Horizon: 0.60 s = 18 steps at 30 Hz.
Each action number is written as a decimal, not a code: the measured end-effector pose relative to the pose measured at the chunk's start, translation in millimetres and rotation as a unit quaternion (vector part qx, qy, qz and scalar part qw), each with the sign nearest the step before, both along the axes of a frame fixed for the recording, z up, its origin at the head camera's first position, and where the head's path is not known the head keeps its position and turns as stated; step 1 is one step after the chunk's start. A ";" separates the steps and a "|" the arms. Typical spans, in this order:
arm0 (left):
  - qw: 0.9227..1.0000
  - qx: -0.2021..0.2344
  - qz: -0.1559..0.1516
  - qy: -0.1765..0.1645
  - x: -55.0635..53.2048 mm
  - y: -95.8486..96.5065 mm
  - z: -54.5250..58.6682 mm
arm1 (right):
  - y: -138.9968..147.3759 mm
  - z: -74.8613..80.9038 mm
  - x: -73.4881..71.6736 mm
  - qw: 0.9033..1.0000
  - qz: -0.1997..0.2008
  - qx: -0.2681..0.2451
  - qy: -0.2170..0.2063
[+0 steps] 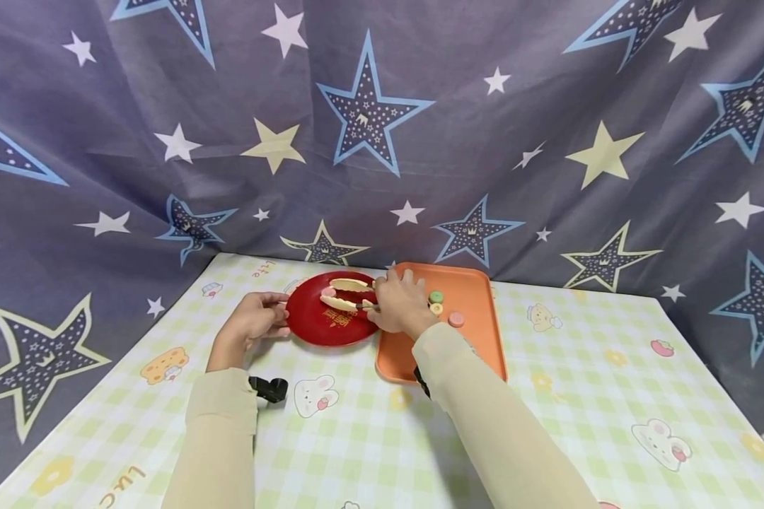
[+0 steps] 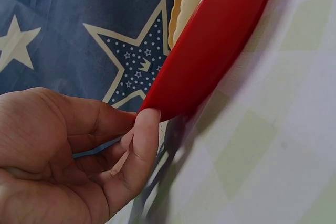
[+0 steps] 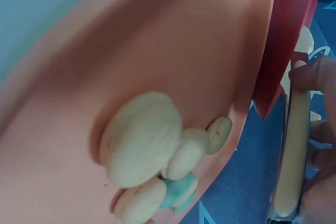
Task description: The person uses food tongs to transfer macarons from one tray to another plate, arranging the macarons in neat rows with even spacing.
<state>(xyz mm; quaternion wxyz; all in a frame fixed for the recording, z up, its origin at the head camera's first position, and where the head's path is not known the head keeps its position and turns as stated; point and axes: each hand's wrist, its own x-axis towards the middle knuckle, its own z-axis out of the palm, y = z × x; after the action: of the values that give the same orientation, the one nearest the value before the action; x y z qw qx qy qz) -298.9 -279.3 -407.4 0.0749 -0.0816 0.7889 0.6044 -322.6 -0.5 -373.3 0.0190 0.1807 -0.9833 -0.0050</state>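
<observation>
My left hand [image 1: 259, 319] pinches the left rim of a round red plate [image 1: 318, 332] between thumb and fingers. In the left wrist view the plate's edge [image 2: 205, 56] is tilted up from the checked cloth. My right hand [image 1: 400, 300] grips a pair of cream tongs [image 1: 339, 304] with wavy-edged heads, which reach left over the plate. A small pink round piece [image 1: 327, 291] shows between the tips of the tongs. The handle of the tongs [image 3: 294, 156] runs along my fingers in the right wrist view.
Right of the plate lies an orange tray [image 1: 477, 283], its left edge beside the plate. On it are a green round piece [image 1: 436, 297], a yellow ring [image 1: 436, 309] and a pink round piece [image 1: 456, 319]. A starry curtain [image 1: 395, 212] hangs behind the table.
</observation>
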 end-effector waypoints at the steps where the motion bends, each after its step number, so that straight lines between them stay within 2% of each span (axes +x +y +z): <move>1: 1.000 -0.002 0.001 0.000 0.1 0.0 0.1 | 0.0 0.1 0.2 1.000 0.000 -0.001 -0.001; 8: 1.000 -0.002 0.002 -0.002 0.6 0.0 -0.3 | 5.3 5.8 4.4 1.000 0.007 -0.022 0.002; 18: 1.000 -0.004 0.004 -0.003 -0.8 0.6 -0.4 | 33.7 29.1 19.8 0.995 0.040 -0.080 0.051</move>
<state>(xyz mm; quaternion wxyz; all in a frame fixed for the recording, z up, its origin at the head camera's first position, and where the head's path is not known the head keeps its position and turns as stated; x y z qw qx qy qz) -299.7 -278.7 -407.7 0.0746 -0.0869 0.7905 0.6016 -302.9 33.3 -344.1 0.0838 0.2176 -0.9702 0.0652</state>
